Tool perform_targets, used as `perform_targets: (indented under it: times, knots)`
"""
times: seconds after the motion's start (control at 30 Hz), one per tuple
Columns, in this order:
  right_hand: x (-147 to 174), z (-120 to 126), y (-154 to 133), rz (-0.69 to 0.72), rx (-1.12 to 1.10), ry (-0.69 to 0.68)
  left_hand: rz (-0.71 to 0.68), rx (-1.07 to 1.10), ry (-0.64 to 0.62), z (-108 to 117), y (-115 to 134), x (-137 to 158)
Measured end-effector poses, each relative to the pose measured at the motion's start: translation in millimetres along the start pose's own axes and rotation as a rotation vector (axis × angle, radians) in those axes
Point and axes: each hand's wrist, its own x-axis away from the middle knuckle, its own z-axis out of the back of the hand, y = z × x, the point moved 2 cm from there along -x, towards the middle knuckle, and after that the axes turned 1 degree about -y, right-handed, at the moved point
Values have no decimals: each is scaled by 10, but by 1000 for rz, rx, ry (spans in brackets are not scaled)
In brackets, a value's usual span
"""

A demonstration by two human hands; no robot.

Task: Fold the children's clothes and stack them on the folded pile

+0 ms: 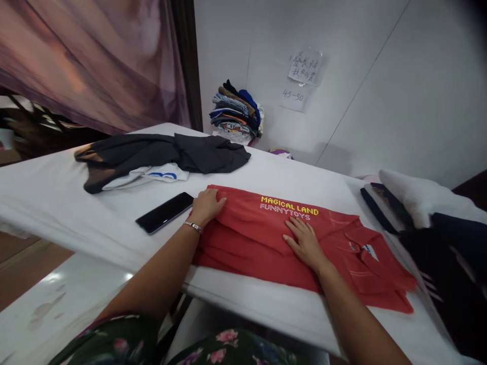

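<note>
A red collared shirt [243,238] lies folded lengthwise on the white-covered table, its collar to the right. Yellow and white lettering reading "MAGICAL LAND FUNNYTOYS" runs near its far edge. My left hand [206,207] rests on the shirt's left end, at the hem, with the thumb apart from the fingers; the fingertips are partly hard to make out. Flat on the middle of the shirt, just below the lettering, lies my right hand [305,243] with its fingers spread. A dark smartphone [164,213] lies just left of my left hand.
A dark grey garment [167,152] lies loosely at the far left, over a white piece with blue print [163,173]. Stacked clothes [236,114] stand beyond the table by the wall. More dark and white clothes [441,253] are piled at right. Handwritten papers [297,96] hang on the wall.
</note>
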Motion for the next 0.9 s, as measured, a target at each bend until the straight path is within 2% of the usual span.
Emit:
perform_targets:
  times: [0.2,0.47,0.57,0.67,0.73,0.83,0.9]
  knots:
    - [-11,31,2,-21,-7,-12,49,-27,-52,-77,-6,-59]
    - [10,127,-57,-45,-20,-20,100,40,-49,-77,9,-59]
    - [89,196,-173,23,1,-7,101,45,-20,-78,23,-28]
    - [162,181,-265,111,20,-117,80,61,-1,-84,34,-22]
    - [186,151,-281,127,31,-162,77,83,-24,-74,22,-43]
    - [191,119,-267,125,36,-150,48,201,-79,7,-48,-68]
    - [190,104,-253,122,36,-137,-5,291,-57,113,-137,-31]
